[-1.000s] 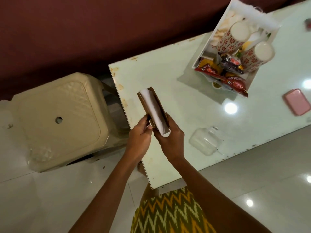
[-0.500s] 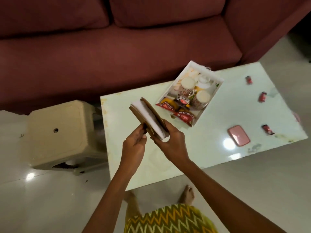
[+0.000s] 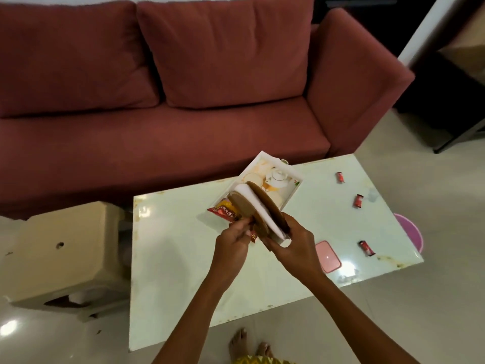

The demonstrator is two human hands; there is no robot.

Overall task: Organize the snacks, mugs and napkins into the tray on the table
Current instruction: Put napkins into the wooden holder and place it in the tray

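Note:
Both hands hold a brown napkin holder (image 3: 252, 215) with a stack of white napkins (image 3: 258, 211) between its two panels, raised over the near end of the white tray (image 3: 295, 189). My left hand (image 3: 233, 240) pinches its left panel at the base. My right hand (image 3: 294, 245) grips the right panel and the underside. The tray sits on the pale glass table (image 3: 183, 258) and holds red and yellow snack packets (image 3: 223, 210) and a mug (image 3: 253, 178), partly hidden by the holder.
Three small red snack packs (image 3: 340, 177) (image 3: 358, 200) (image 3: 366, 248) lie on the table's right side, with a pink lid (image 3: 328, 256) near my right hand. A beige plastic stool (image 3: 57, 253) stands left of the table. A maroon sofa (image 3: 183, 88) runs behind.
The head has lifted and pulled back, showing the whole sofa. Both hands carried the napkin holder right and away, from the table's left edge to over the tray's near end.

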